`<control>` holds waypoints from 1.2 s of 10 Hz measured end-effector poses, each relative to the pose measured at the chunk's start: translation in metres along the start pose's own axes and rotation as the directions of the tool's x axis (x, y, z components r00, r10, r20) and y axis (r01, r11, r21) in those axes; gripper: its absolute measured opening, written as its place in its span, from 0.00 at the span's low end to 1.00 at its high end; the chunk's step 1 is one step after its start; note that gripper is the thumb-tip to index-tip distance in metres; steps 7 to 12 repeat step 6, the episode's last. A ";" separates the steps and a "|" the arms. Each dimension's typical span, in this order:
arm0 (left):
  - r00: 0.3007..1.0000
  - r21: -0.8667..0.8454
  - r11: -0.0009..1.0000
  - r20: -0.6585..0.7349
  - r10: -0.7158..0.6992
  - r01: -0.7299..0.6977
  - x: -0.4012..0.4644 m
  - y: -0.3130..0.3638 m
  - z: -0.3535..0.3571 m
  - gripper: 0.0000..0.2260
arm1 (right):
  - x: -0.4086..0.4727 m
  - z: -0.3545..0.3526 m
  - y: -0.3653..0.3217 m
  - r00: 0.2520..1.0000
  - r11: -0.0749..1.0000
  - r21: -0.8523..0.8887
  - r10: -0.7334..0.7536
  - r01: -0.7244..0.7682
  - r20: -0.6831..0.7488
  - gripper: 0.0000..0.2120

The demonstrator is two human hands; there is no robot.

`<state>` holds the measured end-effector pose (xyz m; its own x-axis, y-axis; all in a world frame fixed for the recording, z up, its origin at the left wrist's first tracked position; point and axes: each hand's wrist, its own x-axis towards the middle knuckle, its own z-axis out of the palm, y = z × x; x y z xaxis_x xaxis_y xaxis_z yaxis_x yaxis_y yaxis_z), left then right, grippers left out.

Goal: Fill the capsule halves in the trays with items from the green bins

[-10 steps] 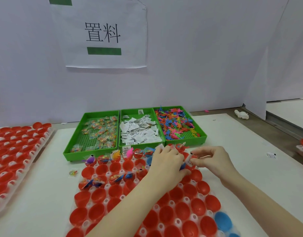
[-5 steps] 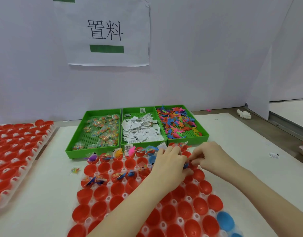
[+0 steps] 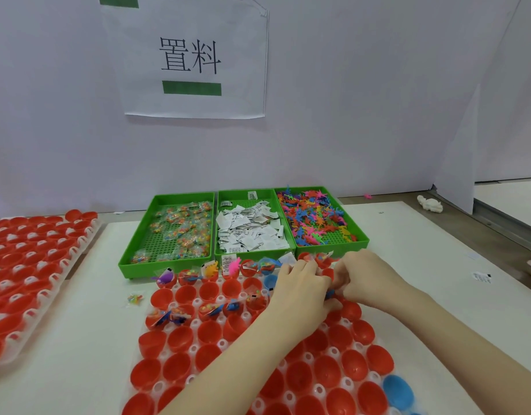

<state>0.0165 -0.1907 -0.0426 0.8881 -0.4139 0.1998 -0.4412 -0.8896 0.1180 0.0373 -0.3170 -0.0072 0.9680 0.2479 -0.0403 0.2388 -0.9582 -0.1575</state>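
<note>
A white tray (image 3: 195, 302) of red capsule halves (image 3: 180, 339) lies in front of me. Its far rows hold toys, slips and candy bags. Behind it stand three green bins: candy bags (image 3: 180, 232), white paper slips (image 3: 249, 232) and coloured plastic figures (image 3: 315, 220). My left hand (image 3: 300, 292) and my right hand (image 3: 369, 280) meet over the tray's far right part, fingers curled. A small blue toy (image 3: 330, 294) shows between their fingertips, and both hands pinch at it. The capsules under the hands are hidden.
A second tray of red halves (image 3: 25, 265) lies at the left. Blue halves sit at the tray's near right (image 3: 397, 390) and by my left hand (image 3: 270, 281). A loose candy bag (image 3: 135, 299), a paper slip (image 3: 481, 277) and a white figure (image 3: 430, 203) lie on the table.
My right hand has moved left and closed against my left hand. The white slip it pinched a second ago is out of sight. The camera has tilted slightly.
</note>
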 end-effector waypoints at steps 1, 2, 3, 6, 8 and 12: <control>1.000 0.013 1.000 -0.003 0.003 -0.003 0.000 0.000 -0.001 0.18 | 0.000 0.000 0.006 0.998 0.998 0.059 -0.022 0.018 0.066 0.08; 0.999 0.063 0.997 -0.004 0.037 -0.036 -0.001 -0.001 -0.001 0.19 | 0.000 -0.001 0.015 0.995 0.975 0.221 -0.025 0.004 0.093 0.09; 0.997 0.101 0.992 -0.013 0.073 -0.072 -0.002 -0.001 -0.002 0.18 | -0.001 -0.004 0.020 0.993 0.960 0.276 -0.071 0.043 0.091 0.10; 0.941 0.093 0.993 -0.326 0.097 -0.070 -0.037 -0.004 -0.026 0.20 | -0.026 -0.026 0.015 0.980 0.942 0.303 -0.091 0.142 -0.177 0.07; 0.941 0.093 0.993 -0.326 0.097 -0.070 -0.037 -0.004 -0.026 0.20 | -0.026 -0.026 0.015 0.980 0.942 0.303 -0.091 0.142 -0.177 0.07; 0.941 0.093 0.993 -0.326 0.097 -0.070 -0.037 -0.004 -0.026 0.20 | -0.026 -0.026 0.015 0.980 0.942 0.303 -0.091 0.142 -0.177 0.07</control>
